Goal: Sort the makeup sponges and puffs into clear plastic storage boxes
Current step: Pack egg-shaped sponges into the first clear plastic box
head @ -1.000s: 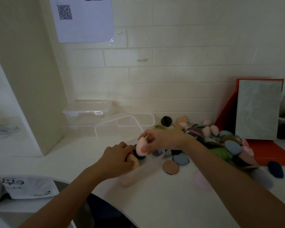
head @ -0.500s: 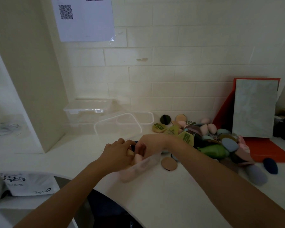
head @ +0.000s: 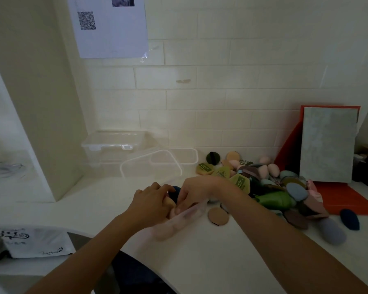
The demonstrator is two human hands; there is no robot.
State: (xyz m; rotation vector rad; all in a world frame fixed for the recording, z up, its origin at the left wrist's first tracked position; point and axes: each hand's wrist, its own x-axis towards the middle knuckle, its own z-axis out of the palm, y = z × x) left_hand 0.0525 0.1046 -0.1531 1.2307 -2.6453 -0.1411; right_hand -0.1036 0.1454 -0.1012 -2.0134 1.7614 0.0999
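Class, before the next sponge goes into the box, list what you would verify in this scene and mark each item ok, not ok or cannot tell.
1. Open clear box is within reach, under both hands: ok.
2. Left hand has a grip on the tan sponge: ok.
3. Right hand is free for the next pick: cannot tell. Its fingers reach down into the box beside a pink sponge.
4. Spare room in the box: cannot tell, the hands cover it.
5. Unsorted pile is close on the right: ok.
6. Lid is out of the way: ok, it lies behind the box.
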